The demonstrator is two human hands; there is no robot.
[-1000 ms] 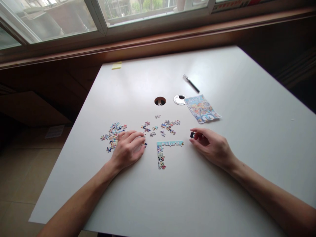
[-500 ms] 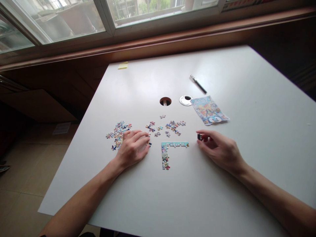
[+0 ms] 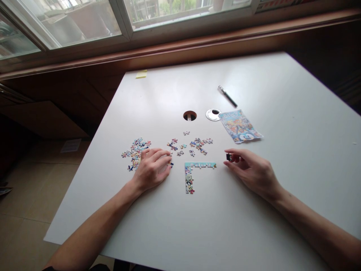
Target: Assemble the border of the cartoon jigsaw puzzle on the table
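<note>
Pinched between the thumb and fingers of my right hand point(image 3: 252, 171) is a small dark puzzle piece point(image 3: 228, 157), held just above the table. My left hand point(image 3: 152, 167) rests on the table with its fingers loosely spread and bent, beside a pile of loose puzzle pieces point(image 3: 138, 146). It covers part of that pile, and a dark piece shows at its fingertips. Between my hands lies a joined puzzle corner point(image 3: 188, 177), with a light blue top strip and a colourful left side. Several scattered pieces point(image 3: 197, 143) lie just beyond it.
A printed picture sheet point(image 3: 239, 126) lies beyond my right hand, with a black pen point(image 3: 227, 96) behind it. Near the sheet are a round metal cover point(image 3: 209, 115) and a cable hole point(image 3: 190, 116). A yellow sticky note point(image 3: 141, 74) is at the table's far left corner.
The piece in my right hand has turned slightly and shows more of its dark face. My left hand has stayed in place. The whole view has shifted a little.
</note>
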